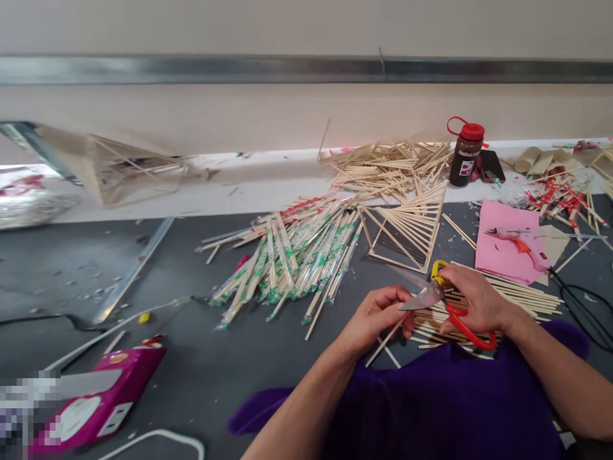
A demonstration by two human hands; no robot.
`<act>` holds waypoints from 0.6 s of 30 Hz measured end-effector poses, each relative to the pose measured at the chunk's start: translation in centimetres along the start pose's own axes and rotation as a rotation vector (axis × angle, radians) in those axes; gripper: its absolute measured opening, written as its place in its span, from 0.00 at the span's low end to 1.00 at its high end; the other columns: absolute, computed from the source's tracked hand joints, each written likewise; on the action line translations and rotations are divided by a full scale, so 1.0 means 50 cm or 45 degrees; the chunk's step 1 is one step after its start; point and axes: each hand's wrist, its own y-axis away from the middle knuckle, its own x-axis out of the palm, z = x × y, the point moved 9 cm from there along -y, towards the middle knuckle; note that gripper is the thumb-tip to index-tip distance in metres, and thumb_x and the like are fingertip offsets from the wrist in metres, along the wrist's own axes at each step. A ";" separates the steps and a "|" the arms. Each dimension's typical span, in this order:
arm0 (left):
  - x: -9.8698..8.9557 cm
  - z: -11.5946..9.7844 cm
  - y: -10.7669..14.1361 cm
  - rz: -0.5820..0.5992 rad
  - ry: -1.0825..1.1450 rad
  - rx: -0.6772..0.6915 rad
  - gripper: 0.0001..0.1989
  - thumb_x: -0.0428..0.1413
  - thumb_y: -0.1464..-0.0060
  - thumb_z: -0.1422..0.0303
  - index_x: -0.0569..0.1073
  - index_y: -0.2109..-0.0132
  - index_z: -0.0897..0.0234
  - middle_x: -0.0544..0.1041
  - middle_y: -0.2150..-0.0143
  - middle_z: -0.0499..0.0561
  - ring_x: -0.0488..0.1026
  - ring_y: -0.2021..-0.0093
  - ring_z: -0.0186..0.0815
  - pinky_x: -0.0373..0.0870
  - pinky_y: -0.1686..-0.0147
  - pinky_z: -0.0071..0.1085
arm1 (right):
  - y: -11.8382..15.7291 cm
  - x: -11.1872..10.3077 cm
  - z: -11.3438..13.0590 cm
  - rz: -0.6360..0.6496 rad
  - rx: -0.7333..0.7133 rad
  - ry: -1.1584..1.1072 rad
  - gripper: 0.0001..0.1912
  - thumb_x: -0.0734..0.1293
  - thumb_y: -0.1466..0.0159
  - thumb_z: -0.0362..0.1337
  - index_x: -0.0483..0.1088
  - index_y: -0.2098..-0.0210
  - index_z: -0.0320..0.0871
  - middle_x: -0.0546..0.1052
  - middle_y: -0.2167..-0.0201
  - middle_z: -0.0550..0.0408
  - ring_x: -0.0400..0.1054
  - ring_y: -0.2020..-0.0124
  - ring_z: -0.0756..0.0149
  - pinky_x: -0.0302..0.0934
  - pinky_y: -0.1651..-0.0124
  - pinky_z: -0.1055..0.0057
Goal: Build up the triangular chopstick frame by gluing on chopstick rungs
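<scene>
My right hand grips a pair of scissors with one yellow and one red handle loop; the blades are spread and point left. Close to the lower blade, my left hand pinches a thin wooden stick. Another stick crosses below that hand, and I cannot tell whether it is held too. Loose bare sticks lie beneath and behind my right hand. Just beyond the scissors stands a frame of glued sticks with a fan of slats.
Wrapped chopsticks cover the middle of the table, with a heap of bare sticks behind. A glue gun rests on pink paper, its black cable trailing right. A dark bottle stands at the back; a magenta pack lies left.
</scene>
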 end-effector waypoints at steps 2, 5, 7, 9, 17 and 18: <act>0.001 0.002 0.001 -0.011 0.003 -0.007 0.25 0.66 0.63 0.51 0.69 0.68 0.66 0.74 0.80 0.49 0.68 0.83 0.29 0.54 0.84 0.22 | -0.001 -0.001 0.005 -0.001 -0.004 0.024 0.39 0.70 0.50 0.59 0.63 0.48 0.40 0.74 0.53 0.39 0.70 0.54 0.49 0.64 0.52 0.55; 0.004 0.008 0.002 -0.031 0.015 -0.027 0.24 0.67 0.64 0.53 0.69 0.68 0.66 0.74 0.80 0.48 0.70 0.82 0.30 0.54 0.85 0.21 | -0.003 -0.003 0.012 0.004 -0.001 0.049 0.38 0.70 0.50 0.58 0.62 0.48 0.41 0.73 0.53 0.40 0.70 0.53 0.49 0.63 0.51 0.54; -0.001 0.007 0.002 -0.098 0.008 -0.007 0.24 0.68 0.64 0.54 0.69 0.67 0.66 0.74 0.81 0.46 0.69 0.83 0.29 0.53 0.86 0.21 | -0.006 -0.006 0.016 0.002 0.001 0.056 0.38 0.71 0.50 0.58 0.62 0.49 0.41 0.74 0.55 0.40 0.70 0.55 0.50 0.64 0.53 0.55; -0.009 0.001 0.003 -0.194 -0.027 0.037 0.22 0.67 0.62 0.55 0.68 0.67 0.66 0.72 0.81 0.45 0.67 0.85 0.27 0.53 0.86 0.20 | -0.009 -0.009 0.020 0.002 0.010 0.060 0.36 0.70 0.49 0.58 0.62 0.50 0.41 0.74 0.57 0.40 0.71 0.58 0.51 0.65 0.56 0.56; -0.017 -0.024 0.014 -0.381 -0.198 0.172 0.18 0.64 0.56 0.55 0.68 0.71 0.66 0.69 0.84 0.44 0.63 0.85 0.25 0.58 0.83 0.22 | -0.016 -0.022 0.027 -0.009 0.110 0.095 0.32 0.70 0.47 0.56 0.61 0.52 0.41 0.74 0.61 0.44 0.69 0.62 0.54 0.64 0.60 0.59; -0.018 -0.023 0.015 -0.387 -0.214 0.182 0.18 0.63 0.55 0.56 0.69 0.71 0.66 0.70 0.84 0.44 0.63 0.85 0.25 0.58 0.82 0.22 | -0.015 -0.023 0.027 -0.014 0.120 0.105 0.32 0.70 0.47 0.55 0.61 0.52 0.41 0.74 0.61 0.43 0.69 0.62 0.53 0.65 0.60 0.59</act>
